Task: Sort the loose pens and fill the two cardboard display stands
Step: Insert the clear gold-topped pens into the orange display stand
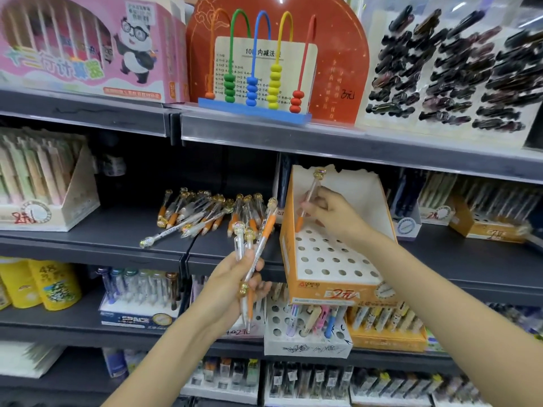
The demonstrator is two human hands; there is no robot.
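- left hand [235,282] up close, gripping a bunch of pens [252,254]
- right hand [329,212] pinches one pen [308,201], tip down at the orange stand [326,292] holes
- loose pile [205,214] sits on the shelf [117,230], left of the stand

Two bare arms come up from the bottom, one from about 7 o'clock and one from about 5 o'clock. No sleeves cover the parts that show. The left hand [235,282] and the right hand [332,211] are bare too. The fingernails are short and plain.
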